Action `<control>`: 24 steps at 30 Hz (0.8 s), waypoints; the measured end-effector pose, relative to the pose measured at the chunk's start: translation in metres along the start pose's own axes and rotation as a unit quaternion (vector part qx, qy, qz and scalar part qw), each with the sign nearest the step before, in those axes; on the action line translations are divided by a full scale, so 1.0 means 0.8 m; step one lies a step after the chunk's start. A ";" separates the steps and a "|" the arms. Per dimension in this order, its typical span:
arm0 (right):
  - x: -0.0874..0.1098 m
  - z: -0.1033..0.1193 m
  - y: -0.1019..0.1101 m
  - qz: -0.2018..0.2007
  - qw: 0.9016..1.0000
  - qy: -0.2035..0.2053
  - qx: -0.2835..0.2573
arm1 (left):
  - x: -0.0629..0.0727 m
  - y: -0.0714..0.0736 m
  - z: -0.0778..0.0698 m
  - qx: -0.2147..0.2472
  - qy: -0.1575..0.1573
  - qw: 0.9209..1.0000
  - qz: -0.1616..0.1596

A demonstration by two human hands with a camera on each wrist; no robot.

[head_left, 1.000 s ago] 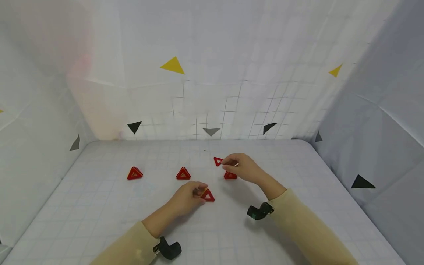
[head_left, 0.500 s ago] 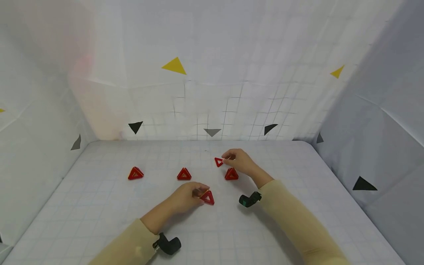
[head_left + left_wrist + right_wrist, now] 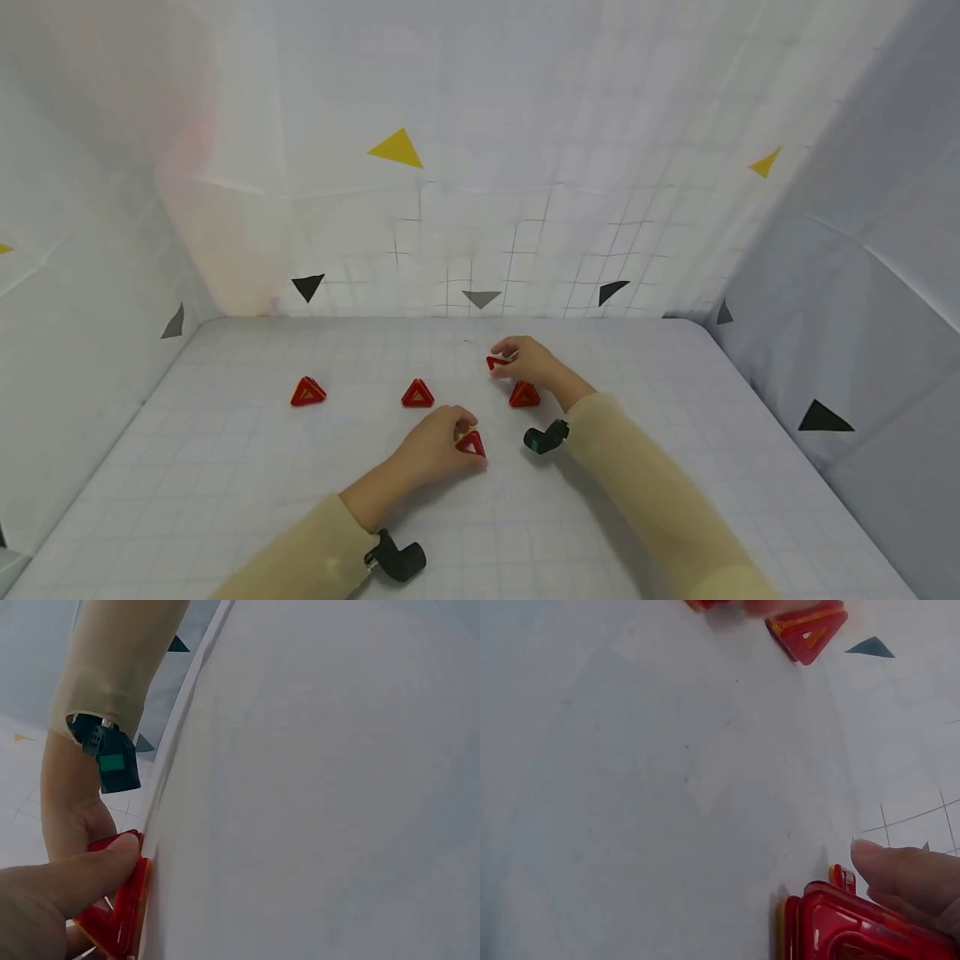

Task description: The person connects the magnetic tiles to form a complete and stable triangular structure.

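Observation:
My left hand (image 3: 431,450) pinches a red triangular tile piece (image 3: 471,444) with orange edges near the middle of the table. In the left wrist view its thumb presses on the red face of the tile piece (image 3: 120,915). Farther back, my right hand (image 3: 531,362) reaches around a single flat red triangular tile (image 3: 495,362), thumb on its near side and fingers beyond it, a gap showing between them. A small upright red tile pyramid (image 3: 524,395) stands just in front of that hand. Close up in the right wrist view, the pyramid (image 3: 870,930) appears below the thumb (image 3: 900,874).
Two more red tile pyramids stand in a row to the left, one near the middle (image 3: 417,394) and one farther left (image 3: 307,392). White sheeting (image 3: 480,208) with yellow and dark triangles encloses the back and sides of the white table (image 3: 225,475).
My right hand has moved left and back from the pyramid to the flat tile, uncovering the pyramid. My left hand keeps its tile piece, its thumb now farther along the lower edge.

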State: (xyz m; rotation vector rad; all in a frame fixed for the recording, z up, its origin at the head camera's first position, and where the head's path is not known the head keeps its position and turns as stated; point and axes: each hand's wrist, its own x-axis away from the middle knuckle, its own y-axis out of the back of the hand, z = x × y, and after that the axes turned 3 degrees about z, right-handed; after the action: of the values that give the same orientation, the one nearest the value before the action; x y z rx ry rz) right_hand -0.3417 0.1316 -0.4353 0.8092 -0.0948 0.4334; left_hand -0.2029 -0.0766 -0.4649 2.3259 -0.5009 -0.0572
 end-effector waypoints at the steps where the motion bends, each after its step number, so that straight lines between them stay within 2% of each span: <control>1: -0.001 0.000 0.000 0.002 1.000 -0.002 0.004 | 0.000 -0.001 -0.002 -0.001 0.002 1.000 -0.002; 5: -0.004 0.000 0.001 0.010 1.000 -0.005 0.021 | 0.002 -0.001 -0.006 -0.004 0.008 1.000 -0.004; 9: -0.008 0.004 0.004 0.023 0.999 -0.006 0.040 | 0.003 0.001 -0.008 -0.006 0.001 1.000 -0.001; 24: -0.018 0.006 0.003 0.034 0.997 -0.021 0.065 | 0.003 0.008 0.009 0.018 -0.022 0.999 0.022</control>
State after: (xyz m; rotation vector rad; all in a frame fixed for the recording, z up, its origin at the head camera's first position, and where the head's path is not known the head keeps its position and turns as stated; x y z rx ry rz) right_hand -0.3554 0.1247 -0.4338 0.9456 -0.1346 0.4917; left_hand -0.2038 -0.0863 -0.4653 2.3523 -0.5805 -0.0798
